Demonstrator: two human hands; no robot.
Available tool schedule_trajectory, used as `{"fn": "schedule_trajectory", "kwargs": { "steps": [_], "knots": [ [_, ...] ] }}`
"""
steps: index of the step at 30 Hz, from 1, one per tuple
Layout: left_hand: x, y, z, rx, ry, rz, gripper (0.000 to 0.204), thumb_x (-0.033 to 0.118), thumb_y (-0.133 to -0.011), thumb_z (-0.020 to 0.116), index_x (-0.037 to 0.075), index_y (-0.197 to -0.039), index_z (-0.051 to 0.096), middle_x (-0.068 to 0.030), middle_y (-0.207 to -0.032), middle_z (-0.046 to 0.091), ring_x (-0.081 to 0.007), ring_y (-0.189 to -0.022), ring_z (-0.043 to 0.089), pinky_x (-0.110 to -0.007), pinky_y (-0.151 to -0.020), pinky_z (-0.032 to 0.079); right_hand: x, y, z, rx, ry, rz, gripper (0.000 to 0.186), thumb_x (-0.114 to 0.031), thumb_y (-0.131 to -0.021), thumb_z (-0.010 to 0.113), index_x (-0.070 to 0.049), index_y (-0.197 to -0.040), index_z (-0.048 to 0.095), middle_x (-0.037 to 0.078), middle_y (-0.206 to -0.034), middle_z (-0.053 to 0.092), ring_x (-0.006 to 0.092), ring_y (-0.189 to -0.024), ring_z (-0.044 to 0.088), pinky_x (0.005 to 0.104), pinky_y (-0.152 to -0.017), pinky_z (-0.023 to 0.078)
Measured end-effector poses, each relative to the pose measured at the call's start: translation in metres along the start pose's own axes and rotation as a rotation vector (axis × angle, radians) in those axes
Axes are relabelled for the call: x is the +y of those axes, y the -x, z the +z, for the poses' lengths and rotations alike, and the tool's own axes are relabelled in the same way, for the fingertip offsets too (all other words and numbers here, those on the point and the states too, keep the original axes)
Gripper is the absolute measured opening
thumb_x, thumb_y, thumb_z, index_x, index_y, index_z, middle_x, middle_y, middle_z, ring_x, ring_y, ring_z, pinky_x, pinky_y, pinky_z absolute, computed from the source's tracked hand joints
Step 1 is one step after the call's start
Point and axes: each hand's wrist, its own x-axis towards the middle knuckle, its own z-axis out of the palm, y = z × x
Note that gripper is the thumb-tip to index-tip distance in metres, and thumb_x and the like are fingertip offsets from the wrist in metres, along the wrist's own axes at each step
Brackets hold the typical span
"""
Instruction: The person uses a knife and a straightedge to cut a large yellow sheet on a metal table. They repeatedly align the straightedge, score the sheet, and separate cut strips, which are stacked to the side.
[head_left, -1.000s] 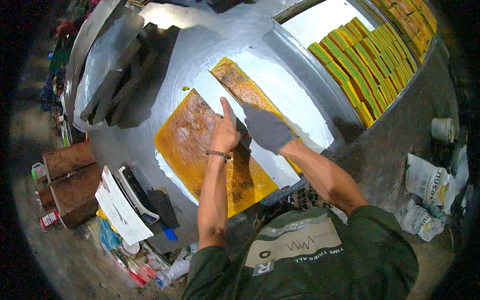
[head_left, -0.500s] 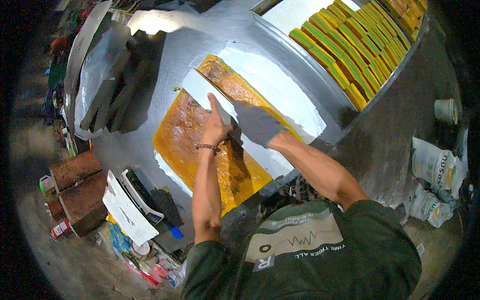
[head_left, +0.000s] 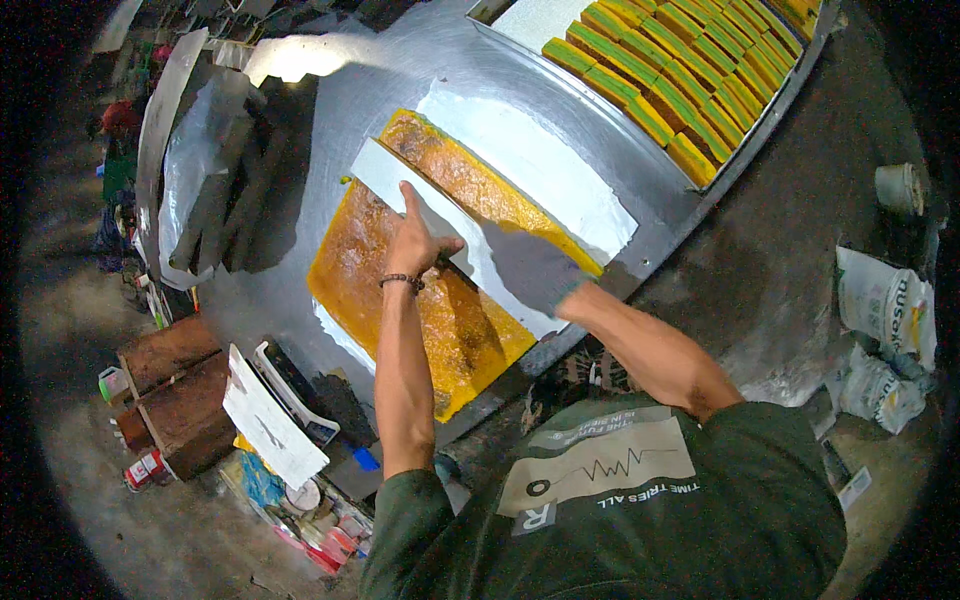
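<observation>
A slab of yellow cake (head_left: pixel 350 260) with a glossy browned top lies on a white sheet (head_left: pixel 565 170) on the metal table. Across the slab runs a flat white straight-edged strip (head_left: pixel 376 170). My left hand (head_left: pixel 412 243), bare and with a beaded bracelet at the wrist, holds this strip down, index finger stretched along it and thumb out to the side. By the strip's right edge, towards the slab's near end, is my right hand (head_left: pixel 535 268) in a grey glove. Its fingers look closed, but the glove hides whatever they hold.
A metal tray (head_left: pixel 610 105) with rows of yellow, green and brown layered cake slices (head_left: pixel 655 75) stands at the far right. Plastic bags (head_left: pixel 885 310) and a white tub (head_left: pixel 900 190) lie right. Brown boxes (head_left: pixel 175 400) and a white board (head_left: pixel 268 420) sit at lower left.
My right hand has slid along the strip's edge towards me and to the right. My left hand stays on the strip. The whole view has shifted slightly.
</observation>
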Motion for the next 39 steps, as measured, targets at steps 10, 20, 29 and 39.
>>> {"fn": "schedule_trajectory", "kwargs": {
  "steps": [10, 20, 29, 39],
  "knots": [
    [-0.012, -0.009, 0.005, 0.045, 0.034, 0.098, 0.152, 0.022, -0.057, 0.101, 0.005, -0.163, -0.005, -0.0483, -0.149, 0.026, -0.0498, -0.128, 0.053, -0.044, -0.109, 0.048, 0.002, 0.041, -0.007, -0.009, -0.013, 0.025, 0.037, -0.015, -0.099, 0.050, 0.000, -0.132, 0.047, 0.025, -0.083, 0.067, 0.0443, -0.073, 0.068, 0.0557, -0.065, 0.052],
    [-0.005, -0.008, 0.002, 0.061, -0.057, 0.091, 0.146, 0.023, -0.061, 0.100, 0.002, -0.162, -0.003, -0.0471, -0.146, 0.034, -0.0462, -0.130, 0.053, -0.042, -0.108, 0.050, 0.003, 0.092, -0.030, -0.035, -0.084, -0.012, 0.037, -0.011, -0.096, 0.052, 0.002, -0.130, 0.047, 0.027, -0.096, 0.067, 0.0426, -0.088, 0.069, 0.0527, -0.072, 0.054],
    [-0.017, -0.015, 0.004, 0.048, -0.049, 0.054, 0.143, 0.027, -0.063, 0.099, 0.002, -0.163, -0.001, -0.0466, -0.136, 0.046, -0.0481, -0.125, 0.056, -0.044, -0.105, 0.050, 0.003, 0.130, -0.045, -0.086, -0.108, 0.024, 0.049, -0.009, -0.096, 0.049, 0.004, -0.143, 0.041, 0.031, -0.094, 0.065, 0.0456, -0.085, 0.068, 0.0507, -0.069, 0.055],
    [-0.008, -0.012, 0.001, 0.019, -0.080, 0.014, 0.140, 0.024, -0.064, 0.098, 0.002, -0.163, 0.001, -0.0386, -0.132, 0.055, -0.0423, -0.120, 0.061, -0.044, -0.099, 0.054, 0.004, 0.171, -0.056, -0.215, -0.044, 0.156, 0.057, -0.008, -0.094, 0.054, 0.003, -0.147, 0.037, 0.028, -0.090, 0.063, 0.0431, -0.078, 0.068, 0.0526, -0.067, 0.054]
  ]
}}
